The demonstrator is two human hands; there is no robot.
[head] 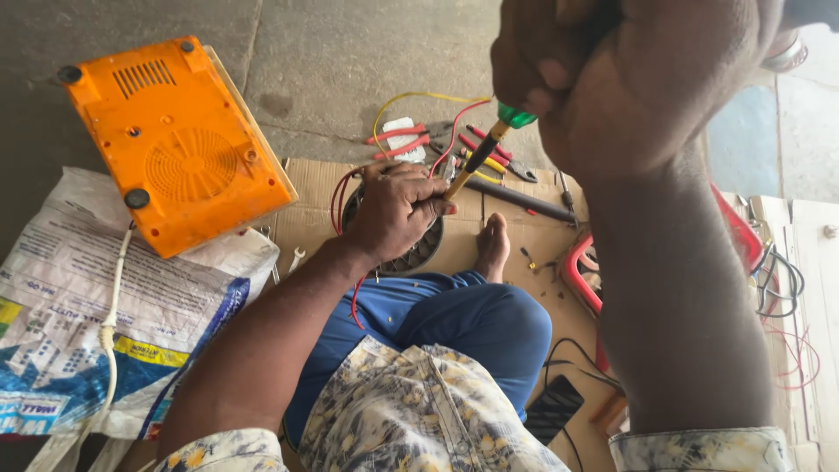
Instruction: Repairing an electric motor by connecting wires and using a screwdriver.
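A green-handled screwdriver (489, 144) is being gripped in the closed right hand (629, 79). A round black coil unit (411, 249) (beside the orange casing (179, 144)) is being pressed down by the left hand (398, 210), fingers curled.

A grey concrete floor (350, 61) is seen at the far side, marked by joints and stains. A flattened cardboard sheet (306, 218) is spread over it (edges worn), and a printed woven sack (61, 306) is laid at the left. Soft daylight is cast throughout.

Green-handled screwdriver (486, 147) tilts down onto a round dark coil (418, 249) on cardboard.
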